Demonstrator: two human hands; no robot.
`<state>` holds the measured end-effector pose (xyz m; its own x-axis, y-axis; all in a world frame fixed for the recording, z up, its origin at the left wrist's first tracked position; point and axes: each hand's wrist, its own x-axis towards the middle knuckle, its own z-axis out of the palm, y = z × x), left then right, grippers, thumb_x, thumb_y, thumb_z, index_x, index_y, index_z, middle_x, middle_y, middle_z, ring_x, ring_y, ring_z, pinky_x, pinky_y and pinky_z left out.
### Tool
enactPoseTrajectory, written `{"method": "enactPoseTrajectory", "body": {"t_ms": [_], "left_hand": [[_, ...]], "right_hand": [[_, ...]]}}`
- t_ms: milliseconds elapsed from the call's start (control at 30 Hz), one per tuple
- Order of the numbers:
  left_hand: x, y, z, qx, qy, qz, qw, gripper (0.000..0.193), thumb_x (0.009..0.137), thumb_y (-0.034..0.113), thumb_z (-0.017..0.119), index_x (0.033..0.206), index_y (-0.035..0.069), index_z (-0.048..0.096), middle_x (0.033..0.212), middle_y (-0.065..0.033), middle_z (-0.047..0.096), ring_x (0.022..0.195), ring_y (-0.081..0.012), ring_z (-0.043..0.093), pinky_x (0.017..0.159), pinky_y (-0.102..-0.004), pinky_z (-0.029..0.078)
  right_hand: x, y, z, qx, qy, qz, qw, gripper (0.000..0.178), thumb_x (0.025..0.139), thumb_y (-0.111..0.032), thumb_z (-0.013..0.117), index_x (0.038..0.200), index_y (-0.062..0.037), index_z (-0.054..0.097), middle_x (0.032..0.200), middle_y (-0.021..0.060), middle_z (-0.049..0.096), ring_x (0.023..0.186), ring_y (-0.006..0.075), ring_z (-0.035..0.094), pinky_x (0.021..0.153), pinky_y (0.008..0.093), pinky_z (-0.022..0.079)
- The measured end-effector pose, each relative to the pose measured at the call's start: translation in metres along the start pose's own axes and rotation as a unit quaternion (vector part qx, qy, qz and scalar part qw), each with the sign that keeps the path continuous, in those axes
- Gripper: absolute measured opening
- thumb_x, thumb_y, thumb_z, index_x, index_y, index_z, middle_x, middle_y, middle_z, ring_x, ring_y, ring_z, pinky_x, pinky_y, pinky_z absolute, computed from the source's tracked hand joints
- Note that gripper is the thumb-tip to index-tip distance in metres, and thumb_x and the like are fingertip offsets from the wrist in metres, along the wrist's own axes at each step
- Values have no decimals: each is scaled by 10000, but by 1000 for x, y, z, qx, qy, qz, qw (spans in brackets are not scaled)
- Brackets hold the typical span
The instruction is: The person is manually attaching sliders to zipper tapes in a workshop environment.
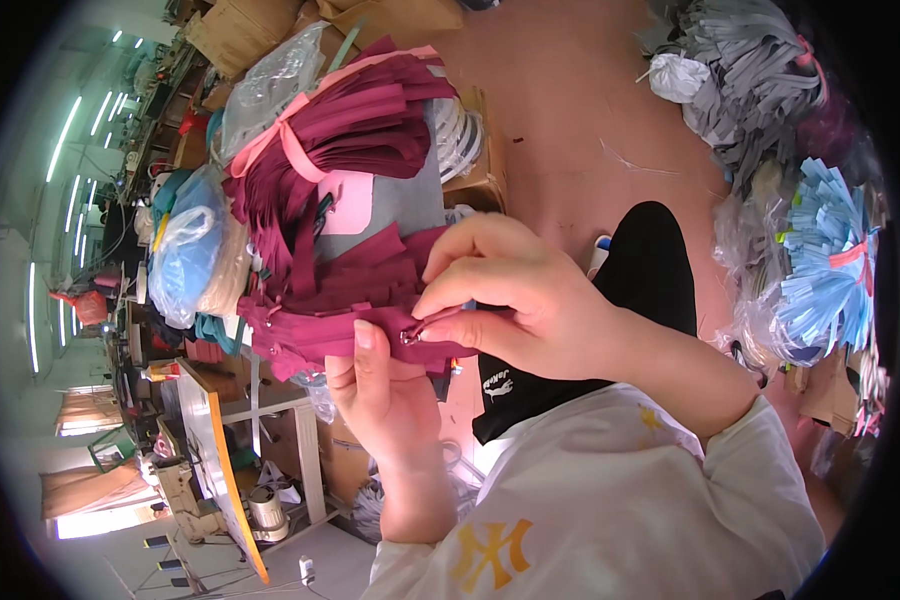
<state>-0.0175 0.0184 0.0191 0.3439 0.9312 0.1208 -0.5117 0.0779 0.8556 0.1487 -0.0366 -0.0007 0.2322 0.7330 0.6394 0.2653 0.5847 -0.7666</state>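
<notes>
My left hand grips a maroon zipper strip, thumb on top and the fingers mostly hidden beneath. My right hand pinches the same strip further right, thumb and index finger close together. Between the hands a small metal zipper slider shows on the strip. Just beyond, more loose maroon strips lie heaped. Behind them a thick bundle of maroon strips, tied with a pink band, rests on a grey surface beside a pink card.
Clear plastic bags and a blue bagged bundle stand at the left. A wooden-edged table is at lower left. Across the reddish floor on the right lie a grey strip bundle and a light blue one. Cardboard boxes sit at the back.
</notes>
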Motion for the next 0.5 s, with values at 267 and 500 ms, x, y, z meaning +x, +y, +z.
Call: {"method": "enactPoseTrajectory", "body": {"t_ms": [267,500], "left_hand": [[8,-13,-11,-4,-14,53,999,237,1011,165,582,1231,78,599,1197,-74,661,1073,-194,632,978,-386,508],[8,-4,-4,13,38,76,996,307,1042,265,532,1284,77,534,1240,-76,620,1116,-226,600,1007,-435,482]], "right_hand": [[2,21,0,-57,6,-86,995,146,810,-126,723,943,-127,663,934,50,565,841,246,579,729,361,463],[3,24,-5,-108,-31,-179,977,198,769,-102,740,964,-93,709,946,79,609,826,260,656,823,473,587]]}}
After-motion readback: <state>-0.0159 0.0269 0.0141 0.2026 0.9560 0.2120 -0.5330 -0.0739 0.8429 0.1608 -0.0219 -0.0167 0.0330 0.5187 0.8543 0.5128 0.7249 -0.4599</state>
